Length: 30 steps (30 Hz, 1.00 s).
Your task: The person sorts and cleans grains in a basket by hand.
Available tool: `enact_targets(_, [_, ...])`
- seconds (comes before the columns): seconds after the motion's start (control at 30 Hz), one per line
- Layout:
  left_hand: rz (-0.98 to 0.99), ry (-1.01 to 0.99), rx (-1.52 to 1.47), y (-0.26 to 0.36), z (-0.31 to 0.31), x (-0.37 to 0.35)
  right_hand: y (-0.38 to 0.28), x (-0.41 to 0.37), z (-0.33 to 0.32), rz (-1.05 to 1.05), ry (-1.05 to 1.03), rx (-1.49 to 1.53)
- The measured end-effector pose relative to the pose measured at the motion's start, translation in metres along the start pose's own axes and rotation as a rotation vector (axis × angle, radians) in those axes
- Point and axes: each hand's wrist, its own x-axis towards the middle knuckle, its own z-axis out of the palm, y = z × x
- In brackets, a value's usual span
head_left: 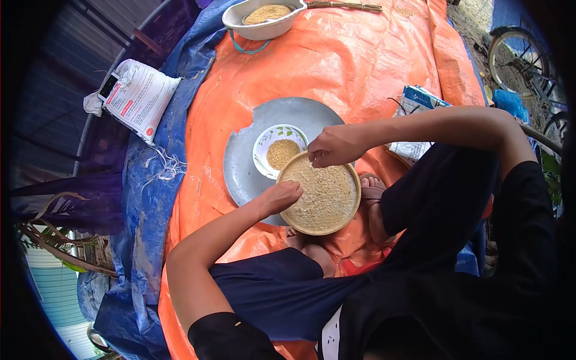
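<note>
A round, shallow, tan-rimmed tray [321, 230] covered with pale grain [329, 195] sits in front of me, above my feet and overlapping a wide grey metal disc [240, 157]. Across the tray's left rim lies my left hand [284, 197], its fingers curled in over the grain. My right hand [333, 146] is at the upper rim, fingertips pinched together just above the grain. Whatever either hand pinches is too small or hidden to tell. Beyond the tray, a white bowl with a green leaf pattern [260, 149] stands on the disc, holding golden grain [282, 153].
An orange tarpaulin [288, 75] spreads under everything, with a blue tarpaulin [144, 240] along its left. A white printed sack [141, 99] lies at left. A pale basin [273, 30] of grain stands at the far end beside a stick bundle [345, 6]. A bicycle wheel [519, 60] shows upper right.
</note>
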Motion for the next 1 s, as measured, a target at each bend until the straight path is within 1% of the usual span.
enact_targets(0.03, [-0.01, -0.004, 0.003, 0.003, -0.003, -0.001, -0.013, -0.004, -0.002, -0.03, 0.039, 0.054])
enact_targets(0.07, [-0.041, 0.012, -0.021, 0.006, -0.005, 0.0, -0.025, -0.013, -0.006, -0.039, 0.032, 0.048])
enact_targets(0.13, [-0.111, 0.04, -0.069, 0.021, -0.02, 0.011, -0.054, -0.033, -0.017, 0.005, 0.064, 0.155])
enact_targets(0.17, [-0.107, 0.057, -0.102, 0.027, -0.024, 0.015, -0.061, -0.041, -0.015, 0.028, 0.079, 0.213])
enact_targets(0.27, [-0.094, 0.121, -0.199, 0.032, -0.033, 0.028, -0.061, -0.056, 0.012, 0.088, 0.36, 0.652])
enact_targets(0.37, [-0.115, 0.127, -0.229, 0.024, -0.039, 0.034, -0.058, -0.051, 0.064, 0.178, 0.748, 1.464])
enact_targets(0.4, [-0.102, 0.212, -0.263, 0.017, -0.041, 0.034, -0.057, -0.04, 0.087, 0.264, 0.923, 1.563])
enact_targets(0.43, [-0.128, 0.222, -0.277, 0.014, -0.049, 0.035, -0.055, -0.027, 0.113, 0.371, 1.073, 1.587])
enact_targets(0.5, [-0.184, 0.231, -0.309, 0.017, -0.073, 0.033, -0.053, -0.002, 0.153, 0.508, 1.115, 1.724])
enact_targets(0.53, [-0.229, 0.238, -0.354, 0.019, -0.078, 0.032, -0.052, 0.01, 0.168, 0.511, 1.087, 1.835])
enact_targets(0.57, [-0.269, 0.204, -0.405, 0.024, -0.082, 0.03, -0.051, 0.02, 0.182, 0.517, 1.061, 1.947])
enact_targets(0.63, [-0.35, 0.154, -0.49, 0.035, -0.093, 0.027, -0.038, 0.031, 0.197, 0.45, 0.969, 2.127])
enact_targets(0.7, [-0.291, 0.154, -0.521, 0.044, -0.08, 0.021, -0.024, 0.036, 0.206, 0.392, 0.872, 2.304])
enact_targets(0.77, [-0.22, 0.191, -0.537, 0.051, -0.073, 0.019, -0.02, 0.04, 0.21, 0.397, 0.908, 2.236])
enact_targets(0.8, [-0.27, 0.19, -0.485, 0.051, -0.069, 0.019, -0.023, 0.044, 0.21, 0.41, 0.919, 2.218])
enact_targets(0.9, [-0.384, 0.349, -0.431, 0.03, -0.05, 0.015, -0.03, 0.055, 0.211, 0.482, 0.915, 2.197])
enact_targets(0.97, [-0.494, 0.333, -0.374, 0.008, -0.032, 0.007, -0.033, 0.054, 0.214, 0.52, 0.892, 2.195])
enact_targets(1.0, [-0.467, 0.315, -0.308, 0.0, -0.026, 0.001, -0.033, 0.056, 0.216, 0.562, 0.894, 2.19])
